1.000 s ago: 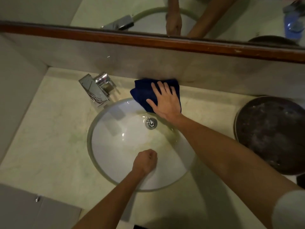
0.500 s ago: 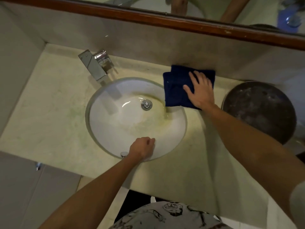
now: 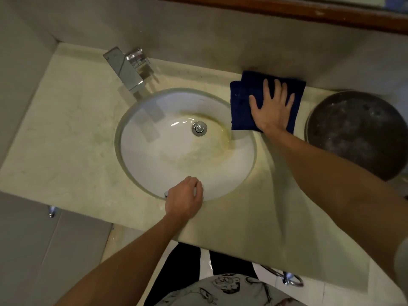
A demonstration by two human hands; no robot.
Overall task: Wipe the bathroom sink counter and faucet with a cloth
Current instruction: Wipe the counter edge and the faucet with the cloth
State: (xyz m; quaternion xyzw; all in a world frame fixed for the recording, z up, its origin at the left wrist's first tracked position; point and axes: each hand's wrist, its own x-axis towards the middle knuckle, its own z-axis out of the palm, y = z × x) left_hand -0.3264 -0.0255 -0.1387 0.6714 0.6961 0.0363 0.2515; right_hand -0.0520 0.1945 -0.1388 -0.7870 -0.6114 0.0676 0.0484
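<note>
A folded dark blue cloth (image 3: 240,107) lies flat on the pale marble counter (image 3: 66,133), against the back wall to the right of the white oval sink (image 3: 159,160). My right hand (image 3: 272,109) presses down on the cloth with its fingers spread. My left hand (image 3: 184,198) rests on the sink's front rim, fingers loosely curled, holding nothing. A chrome faucet (image 3: 127,67) stands at the sink's back left. The basin has yellowish stains around its drain (image 3: 199,128).
A large round dark bowl (image 3: 355,133) sits on the counter right of the cloth. A wooden mirror frame (image 3: 287,12) runs above the backsplash. A side wall bounds the counter on the left. A metal ring holder (image 3: 287,278) hangs under the counter's front edge.
My right hand has slid the cloth to the right along the back of the counter, from behind the sink toward the dark bowl. My left hand has stayed on the sink's front rim.
</note>
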